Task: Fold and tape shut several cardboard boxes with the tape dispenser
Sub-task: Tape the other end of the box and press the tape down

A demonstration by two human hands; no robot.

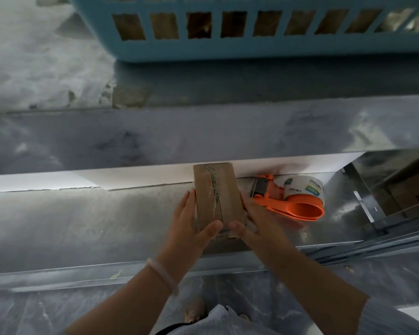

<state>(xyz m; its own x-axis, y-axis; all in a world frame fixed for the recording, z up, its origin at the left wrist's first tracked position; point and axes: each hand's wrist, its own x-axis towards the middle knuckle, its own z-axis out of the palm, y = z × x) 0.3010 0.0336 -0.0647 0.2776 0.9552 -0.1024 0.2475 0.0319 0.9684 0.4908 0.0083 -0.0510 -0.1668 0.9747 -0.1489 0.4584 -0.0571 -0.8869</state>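
Now see cardboard box (215, 189) on metal table (82, 213), taped seam up; find left hand (191, 221) flat against its left side, fingers straight, thumb across near top edge; find right hand (254, 221) likewise on right side; note tape dispenser (293, 199) lying just beside box, close to right fingers; note blue basket (228, 49) well beyond, cardboard inside.

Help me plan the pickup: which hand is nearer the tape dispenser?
Right. The right hand flanks the box beside the tape dispenser; the left hand is across the box from it.
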